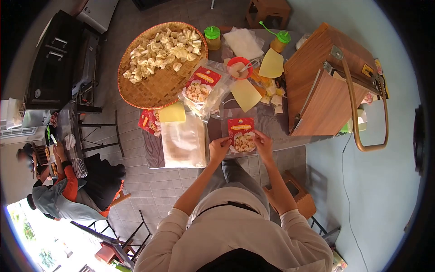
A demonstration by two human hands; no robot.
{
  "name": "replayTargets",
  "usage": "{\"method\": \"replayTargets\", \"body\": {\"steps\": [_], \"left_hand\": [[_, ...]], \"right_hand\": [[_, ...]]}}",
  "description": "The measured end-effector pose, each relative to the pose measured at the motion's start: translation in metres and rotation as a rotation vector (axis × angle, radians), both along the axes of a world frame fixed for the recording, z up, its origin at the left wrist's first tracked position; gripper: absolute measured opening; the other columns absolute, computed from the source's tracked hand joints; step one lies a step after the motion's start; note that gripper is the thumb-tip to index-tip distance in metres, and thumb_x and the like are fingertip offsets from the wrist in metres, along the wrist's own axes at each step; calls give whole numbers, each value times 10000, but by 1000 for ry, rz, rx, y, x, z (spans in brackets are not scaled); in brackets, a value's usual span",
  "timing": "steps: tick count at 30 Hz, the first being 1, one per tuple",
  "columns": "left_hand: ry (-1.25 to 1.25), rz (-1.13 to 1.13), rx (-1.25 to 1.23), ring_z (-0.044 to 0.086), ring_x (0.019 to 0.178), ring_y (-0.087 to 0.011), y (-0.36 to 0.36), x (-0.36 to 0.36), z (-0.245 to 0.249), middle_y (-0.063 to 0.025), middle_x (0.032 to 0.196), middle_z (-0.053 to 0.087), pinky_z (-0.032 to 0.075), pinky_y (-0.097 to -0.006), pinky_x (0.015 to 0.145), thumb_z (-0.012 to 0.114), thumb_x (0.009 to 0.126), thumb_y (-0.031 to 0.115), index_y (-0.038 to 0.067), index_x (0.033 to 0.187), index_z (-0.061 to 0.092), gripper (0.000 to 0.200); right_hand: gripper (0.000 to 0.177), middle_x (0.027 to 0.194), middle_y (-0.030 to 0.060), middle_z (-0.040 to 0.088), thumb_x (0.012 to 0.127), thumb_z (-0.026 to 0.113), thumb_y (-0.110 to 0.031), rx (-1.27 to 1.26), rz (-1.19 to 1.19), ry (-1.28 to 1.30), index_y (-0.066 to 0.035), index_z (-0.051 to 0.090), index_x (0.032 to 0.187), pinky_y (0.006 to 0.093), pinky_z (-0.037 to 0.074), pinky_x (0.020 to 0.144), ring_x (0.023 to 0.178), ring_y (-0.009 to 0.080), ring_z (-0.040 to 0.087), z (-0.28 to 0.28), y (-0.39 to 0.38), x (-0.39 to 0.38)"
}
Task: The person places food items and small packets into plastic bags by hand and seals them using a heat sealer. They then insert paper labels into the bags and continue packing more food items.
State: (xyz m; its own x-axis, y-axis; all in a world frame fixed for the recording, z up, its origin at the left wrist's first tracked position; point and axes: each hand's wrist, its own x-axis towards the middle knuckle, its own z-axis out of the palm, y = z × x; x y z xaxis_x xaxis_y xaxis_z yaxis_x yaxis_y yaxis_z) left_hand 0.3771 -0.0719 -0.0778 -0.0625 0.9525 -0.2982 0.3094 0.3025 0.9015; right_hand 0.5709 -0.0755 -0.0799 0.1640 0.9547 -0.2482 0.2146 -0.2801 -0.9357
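Note:
A red printed label [241, 124] with a picture of food lies over a clear plastic bag [231, 114] at the table's front edge. My left hand [219, 148] pinches the label's lower left edge. On its right edge, the fingers of my right hand [263, 141] are closed too. To the left is a stack of clear plastic bags [183, 143], with a pale yellow paper [173, 113] at its top. Behind the label lies another yellow paper [246, 95]. A clear bag with a similar red label [203, 84] sits farther back.
A round woven tray [154, 90] holds many folded, pale dumpling-like pieces. Behind are a red bowl [240, 67] with a spoon and two green-capped bottles [212, 38]. A wooden cabinet [317, 86] stands at the right. Another person [68, 186] sits at the far left.

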Motion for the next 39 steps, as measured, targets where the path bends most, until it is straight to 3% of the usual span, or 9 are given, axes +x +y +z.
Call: {"method": "replayTargets", "body": {"steps": [1, 12, 39], "left_hand": [[104, -3, 82, 633, 617, -182, 0, -1, 0, -155, 708, 639, 483, -263, 562, 665, 736, 202, 6, 877, 657, 242], [140, 18, 51, 638, 627, -203, -2, -2, -8, -154, 710, 639, 489, -273, 576, 686, 710, 220, 18, 853, 666, 249], [205, -14, 76, 630, 599, -209, 3, 0, -12, -128, 696, 644, 481, -292, 560, 692, 682, 237, 46, 825, 680, 239]], "right_hand": [[313, 822, 50, 611, 815, 598, -100, -1, 0, 2, 30, 548, 1095, 213, 454, 660, 751, 74, 551, -3, -1, 0], [277, 848, 104, 618, 790, 618, -67, 67, -125, 96, 41, 559, 1039, 232, 477, 675, 782, 117, 582, -13, -7, -9], [180, 793, 68, 626, 784, 597, -30, 80, -116, -8, 30, 617, 953, 193, 465, 617, 693, 80, 579, -19, -7, -10]]}}
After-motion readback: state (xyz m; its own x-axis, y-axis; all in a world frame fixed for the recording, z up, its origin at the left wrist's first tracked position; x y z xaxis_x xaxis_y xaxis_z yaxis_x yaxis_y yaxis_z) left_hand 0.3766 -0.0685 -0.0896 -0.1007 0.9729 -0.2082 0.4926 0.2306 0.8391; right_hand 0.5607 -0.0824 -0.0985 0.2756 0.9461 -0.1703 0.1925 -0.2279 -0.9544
